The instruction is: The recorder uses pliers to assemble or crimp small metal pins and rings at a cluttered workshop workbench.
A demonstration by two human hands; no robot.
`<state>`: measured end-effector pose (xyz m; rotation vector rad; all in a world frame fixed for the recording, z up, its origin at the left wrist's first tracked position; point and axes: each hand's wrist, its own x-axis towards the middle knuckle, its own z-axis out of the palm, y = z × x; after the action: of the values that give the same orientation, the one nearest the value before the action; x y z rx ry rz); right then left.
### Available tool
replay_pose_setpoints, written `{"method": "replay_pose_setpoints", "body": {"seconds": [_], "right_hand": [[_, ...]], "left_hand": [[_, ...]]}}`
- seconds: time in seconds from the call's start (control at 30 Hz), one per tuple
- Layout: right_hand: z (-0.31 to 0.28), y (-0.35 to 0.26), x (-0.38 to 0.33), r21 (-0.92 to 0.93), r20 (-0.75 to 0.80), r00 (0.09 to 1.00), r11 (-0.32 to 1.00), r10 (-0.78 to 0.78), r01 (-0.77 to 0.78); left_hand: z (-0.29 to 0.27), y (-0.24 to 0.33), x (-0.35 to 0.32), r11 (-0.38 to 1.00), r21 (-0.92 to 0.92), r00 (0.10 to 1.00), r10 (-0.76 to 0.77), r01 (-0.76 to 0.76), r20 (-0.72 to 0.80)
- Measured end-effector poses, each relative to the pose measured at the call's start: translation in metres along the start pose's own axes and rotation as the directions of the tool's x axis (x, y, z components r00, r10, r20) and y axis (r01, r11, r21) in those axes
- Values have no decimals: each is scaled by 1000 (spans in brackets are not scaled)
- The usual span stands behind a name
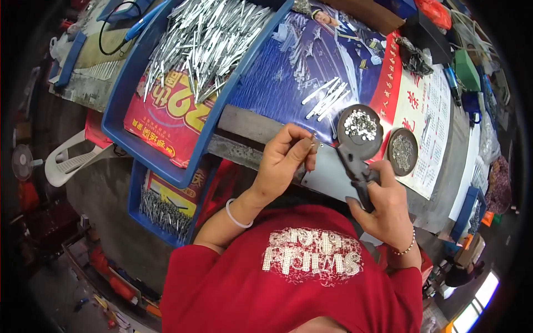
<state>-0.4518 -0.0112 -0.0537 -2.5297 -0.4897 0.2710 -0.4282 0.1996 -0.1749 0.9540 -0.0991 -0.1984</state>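
Observation:
My left hand is closed in a pinch near the table's front edge. A tiny shiny metal part shows at its fingertips; its exact shape is too small to tell. My right hand wraps round the black handles of a plier-like hand tool, whose head points up and left toward the left fingertips. Just beyond the tool lies a round dark dish holding small silvery pieces. To its right sits a second dish with finer metal bits. Several thin metal strips lie loose beyond my left hand.
At left, a large blue tray holds a heap of slim metal strips. Below it is a smaller blue bin of dark metal pieces. A printed poster covers the tabletop. A crumpled dark bag lies at the far right.

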Motion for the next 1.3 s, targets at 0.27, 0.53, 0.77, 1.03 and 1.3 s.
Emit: {"method": "replay_pose_setpoints", "body": {"seconds": [0.27,0.53,0.77,1.03,1.3], "right_hand": [[5,10,-19,-114,165,985,991,-45,65],[2,14,-26,-120,179,980,987,-83,105],[1,16,-30,-147,215,975,984,-65,98],[-7,24,-13,56,589,807,995,37,-86],[-5,14,-24,44,433,901,999,-17,-3]], "left_hand": [[13,13,-16,939,-170,953,-303,298,-4],[28,19,-20,930,5,928,-367,368,-57],[33,24,-18,937,74,940,-342,342,-18],[24,16,-22,931,227,958,-286,286,-33],[24,13,-19,948,124,956,-285,292,-69]]}}
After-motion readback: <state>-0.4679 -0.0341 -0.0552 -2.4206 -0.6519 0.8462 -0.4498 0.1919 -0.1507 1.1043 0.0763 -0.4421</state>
